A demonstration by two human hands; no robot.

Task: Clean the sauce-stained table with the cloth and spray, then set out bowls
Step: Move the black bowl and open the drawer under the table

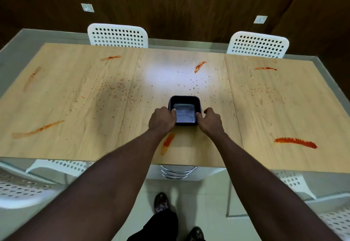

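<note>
We are holding a dark bowl (184,111) on the table (75,93), left hand (162,120) and right hand (210,121) gripping its sides, red sauce (295,142) smeared all around.

One table (255,108) stood in view, bearing one dark square bowl (184,108) near the middle of its near edge. Seven red sauce smears marked the top, plus scattered specks too many to count. Two hands were there, the left hand (162,120) and the right hand (210,120). Two white chairs stood at the far edge, and parts of more at the near corners. Two wall sockets showed.
</note>
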